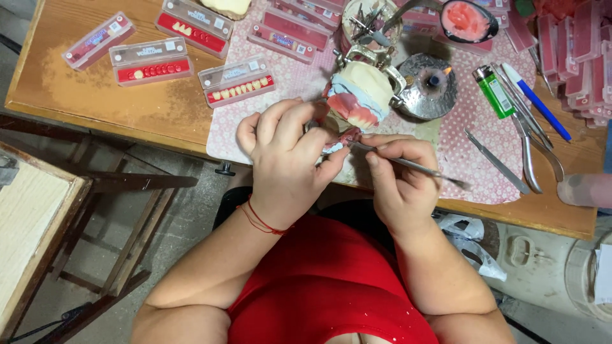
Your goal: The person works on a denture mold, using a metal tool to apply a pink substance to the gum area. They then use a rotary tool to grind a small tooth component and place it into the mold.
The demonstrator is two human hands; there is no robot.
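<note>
Denture (336, 141), pink with pale teeth, at frame centre, pinched in left hand (285, 162), fingers curled tight around it, mostly hidden. Red string around that wrist. Right hand (398, 181) just beside, to the right, closed around thin metal tool (408, 164); tool tip touching denture, handle slanting toward lower right. Directly above, articulator (363, 92) with plaster model and pink gum, on dotted mat (459, 153). Upper left on wooden table (95, 95): clear boxes of teeth (237, 81) on red strips. Upper right: burner (427, 86), green lighter (494, 91), blue pen (535, 100), pliers (532, 143), scalpel (496, 162), stacked pink boxes (574, 57) at the edge. Top centre: cup of instruments (371, 22), bowl of pink wax (468, 20) beside it.
</note>
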